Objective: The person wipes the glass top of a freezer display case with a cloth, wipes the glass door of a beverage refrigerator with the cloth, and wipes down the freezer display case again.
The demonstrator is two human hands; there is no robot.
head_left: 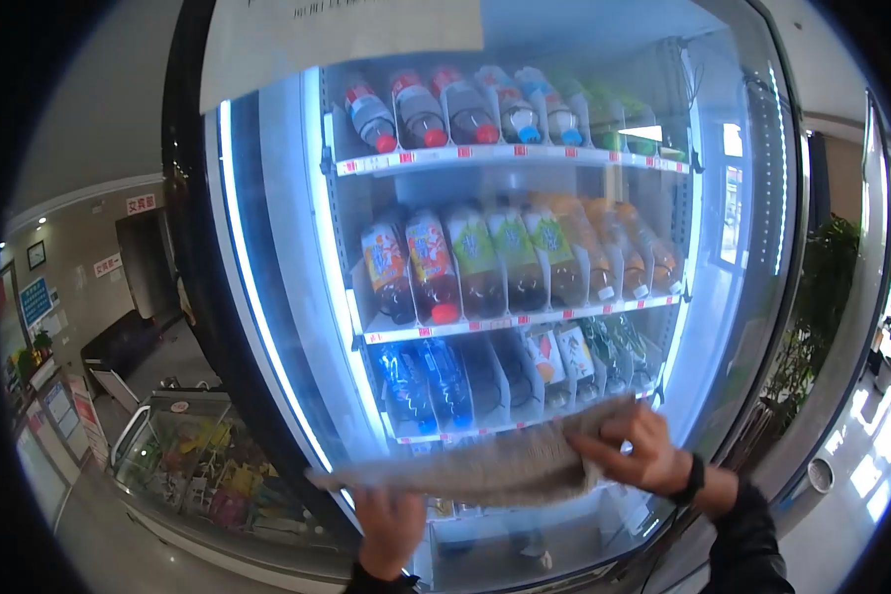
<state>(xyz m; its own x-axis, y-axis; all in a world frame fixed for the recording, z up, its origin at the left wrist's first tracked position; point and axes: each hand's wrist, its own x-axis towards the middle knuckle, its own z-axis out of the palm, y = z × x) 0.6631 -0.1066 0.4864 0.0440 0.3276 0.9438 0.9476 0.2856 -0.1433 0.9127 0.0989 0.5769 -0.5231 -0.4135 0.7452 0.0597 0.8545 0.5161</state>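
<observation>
A greyish-brown cloth (505, 463) is stretched across the lower part of the glass front of a lit drinks cabinet (485, 180). My right hand (632, 445) pinches the cloth near its upper right end; a dark band circles that wrist. Below the cloth's left part is my left hand (388, 525), its fingers reaching up to the lower edge and partly blurred. Behind the glass, bottles with red caps (424, 109) lie on the top shelf, and blue bottles (445, 381) are on a lower one.
A glass-topped case (218, 465) with colourful packages stands at the lower left. A paper sheet (342, 40) is on the cabinet's upper glass. Green plants (827, 287) and a round white container (820, 475) are at the right.
</observation>
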